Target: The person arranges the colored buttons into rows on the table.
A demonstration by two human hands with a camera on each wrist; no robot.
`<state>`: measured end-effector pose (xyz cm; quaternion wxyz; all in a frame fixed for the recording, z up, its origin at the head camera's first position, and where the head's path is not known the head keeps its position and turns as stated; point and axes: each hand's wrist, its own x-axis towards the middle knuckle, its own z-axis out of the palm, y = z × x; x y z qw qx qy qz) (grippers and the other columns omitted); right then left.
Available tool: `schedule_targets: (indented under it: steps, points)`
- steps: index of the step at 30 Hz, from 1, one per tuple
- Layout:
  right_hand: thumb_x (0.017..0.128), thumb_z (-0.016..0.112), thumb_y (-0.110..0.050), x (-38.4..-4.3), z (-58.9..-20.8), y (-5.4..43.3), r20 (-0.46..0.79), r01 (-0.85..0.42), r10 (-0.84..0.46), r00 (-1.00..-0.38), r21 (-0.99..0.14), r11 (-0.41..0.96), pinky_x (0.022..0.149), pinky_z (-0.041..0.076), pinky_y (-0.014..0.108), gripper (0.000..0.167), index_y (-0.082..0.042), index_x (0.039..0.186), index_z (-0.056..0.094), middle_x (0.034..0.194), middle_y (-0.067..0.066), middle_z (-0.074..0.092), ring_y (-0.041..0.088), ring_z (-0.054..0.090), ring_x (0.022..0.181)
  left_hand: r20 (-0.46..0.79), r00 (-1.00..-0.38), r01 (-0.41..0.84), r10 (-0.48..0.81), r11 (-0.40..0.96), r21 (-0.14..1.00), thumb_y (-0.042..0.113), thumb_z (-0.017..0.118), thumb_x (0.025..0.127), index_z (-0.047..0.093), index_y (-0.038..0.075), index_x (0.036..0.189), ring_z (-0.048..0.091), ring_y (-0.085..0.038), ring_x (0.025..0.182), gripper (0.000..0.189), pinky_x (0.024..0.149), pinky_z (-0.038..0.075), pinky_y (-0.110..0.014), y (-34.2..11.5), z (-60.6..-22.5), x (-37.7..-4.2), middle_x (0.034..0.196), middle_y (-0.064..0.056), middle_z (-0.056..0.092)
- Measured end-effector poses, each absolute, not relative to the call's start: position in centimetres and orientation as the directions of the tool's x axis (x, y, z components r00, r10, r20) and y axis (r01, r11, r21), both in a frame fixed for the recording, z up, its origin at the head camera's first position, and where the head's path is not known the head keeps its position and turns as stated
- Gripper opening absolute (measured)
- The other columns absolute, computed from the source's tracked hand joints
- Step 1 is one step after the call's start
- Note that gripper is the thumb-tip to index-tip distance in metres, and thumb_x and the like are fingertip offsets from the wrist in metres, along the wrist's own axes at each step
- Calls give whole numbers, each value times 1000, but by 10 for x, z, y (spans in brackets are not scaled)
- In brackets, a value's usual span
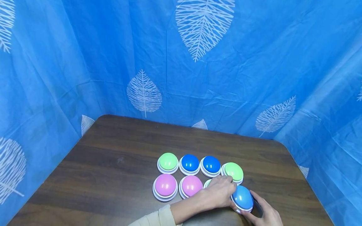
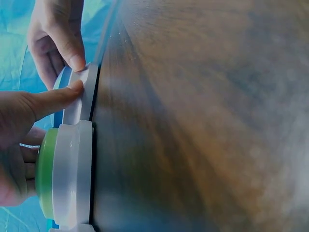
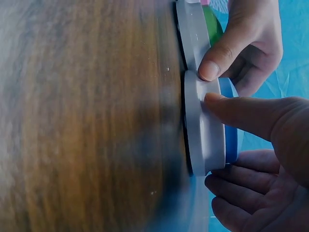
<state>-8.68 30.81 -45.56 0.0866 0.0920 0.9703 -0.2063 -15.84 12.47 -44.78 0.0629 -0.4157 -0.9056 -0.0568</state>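
At the front right of the table, both hands are on a domed push button point(image 1: 242, 197) with a blue top and a white round base. My left hand point(image 1: 221, 191) reaches over a green push button point(image 2: 46, 176), mostly hidden beneath it in the head view, with its thumb against the blue button's base and its fingers bent on the far side. From the right, my right hand point(image 1: 266, 211) grips the same base between its thumb point(image 3: 229, 107) in front and fingers on the outer side. The blue button's base sits right beside the green one's.
Left of the hands, two pink buttons point(image 1: 165, 185) continue the front row. Behind runs a row with green buttons point(image 1: 168, 162) at its ends and two dark blue buttons point(image 1: 190, 163) between. Blue leaf-patterned curtains point(image 1: 169, 62) border the brown wooden table point(image 1: 99, 175).
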Motion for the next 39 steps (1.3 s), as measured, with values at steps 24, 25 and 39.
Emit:
schedule_targets:
  steps: [24,25,39]
  points:
    - [83,71,-60,-90,-444,298,-101,85,49,-994,-386,918,94,43,64,93,5,143,45,140,32,46,52,47,124,199,-678,726,708,687,31,68,72,76,70,19,113,58,-6,98,61,88,47,-20,89,-433,-158,102,9,60]
    - [83,70,-61,-92,-442,295,-93,73,39,-995,-392,917,95,42,64,92,4,143,44,141,32,46,52,46,125,207,-680,722,703,691,27,68,72,77,69,18,113,58,-6,100,62,89,47,-21,85,-431,-158,104,8,61]
    - [84,79,-39,-119,-426,254,277,-295,-183,-943,-448,844,99,34,69,75,2,141,50,142,27,49,48,42,131,236,-739,642,631,766,-38,69,65,82,54,11,139,45,-23,133,82,113,32,-37,27,-417,-169,140,-7,52]
